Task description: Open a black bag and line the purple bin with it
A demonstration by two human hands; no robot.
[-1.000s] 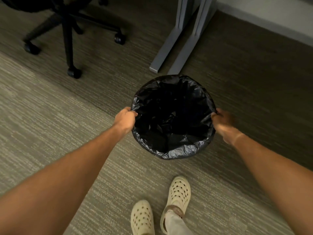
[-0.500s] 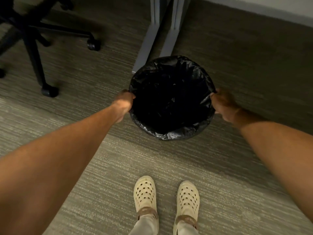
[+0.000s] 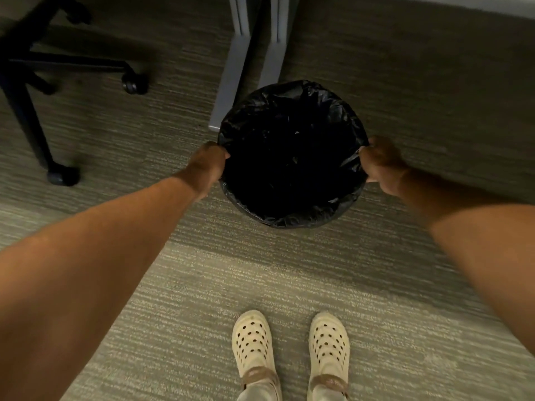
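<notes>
Left hand: the left hand [image 3: 207,166] is gripping the left side of the rim, fingers curled over the folded plastic and pinching it against the bin edge.
Right hand: the right hand [image 3: 380,164] is clamping the opposite side, a taut fold of film running up to its thumb.
Bag: the black bag [image 3: 292,111] is lying open inside the bin [image 3: 289,222], its mouth turned over the rim all the way round; the purple wall is hidden under the plastic.
Position: the bin is standing on the carpet [image 3: 405,96] straight ahead of the person, between the two hands, each equally near; its opening is facing straight up.
Surroundings: grey desk legs [image 3: 231,82] are standing just behind the bin, an office chair base [image 3: 31,91] well apart to the left, cream clogs [image 3: 253,340] near the bottom edge.
Stage: the lining is looking almost finished; the overhang seems shallower at the near rim.
Next move: probably tugging the cuff downward evenly on both sides, then letting go.
Risk: pulling too hard could be stretching or tearing the thin film.
</notes>
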